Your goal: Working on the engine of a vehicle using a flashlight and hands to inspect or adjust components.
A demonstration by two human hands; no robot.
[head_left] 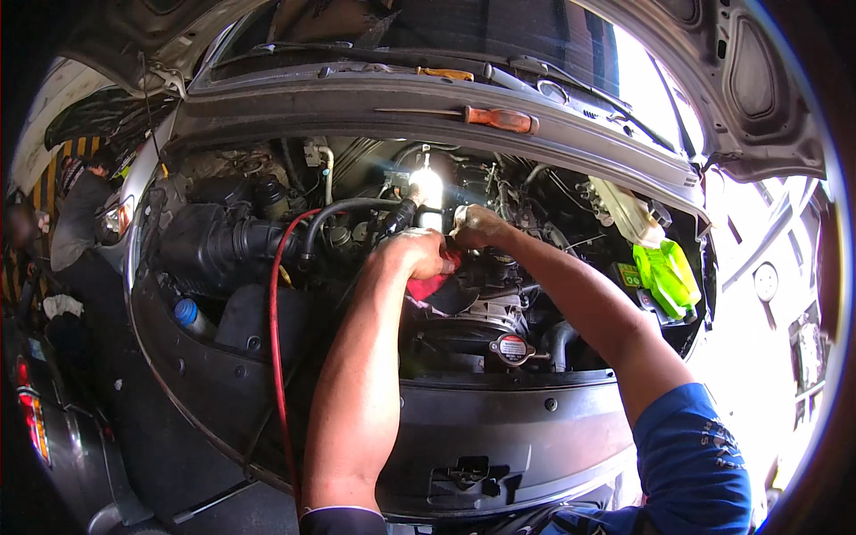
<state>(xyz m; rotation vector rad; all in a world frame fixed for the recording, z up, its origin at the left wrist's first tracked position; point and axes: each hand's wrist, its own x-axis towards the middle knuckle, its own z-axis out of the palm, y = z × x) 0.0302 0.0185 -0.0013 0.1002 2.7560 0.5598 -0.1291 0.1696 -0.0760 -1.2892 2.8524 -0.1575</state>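
Both my arms reach over the front of an open engine bay, and my hands meet near its middle. My left hand [426, 253] is closed, its fingers curled over, right above a red cloth-like piece [431, 285] lying on the engine. Whatever sits inside its fingers is hidden. Close beside it, a little farther right, my right hand [477, 226] is bent into a closed grip; I cannot make out what it holds. A glaring work light [426, 189] stands just beyond both hands. A black hose [348, 207] curves in from the left toward them.
A red hose [277, 339] runs up the left side. On the cowl lies an orange-handled screwdriver [502, 119]. A radiator cap [513, 349] is in front, a bright yellow-green item [667, 278] at right, a blue-capped reservoir [189, 314] at left. Another person [82, 218] bends at far left.
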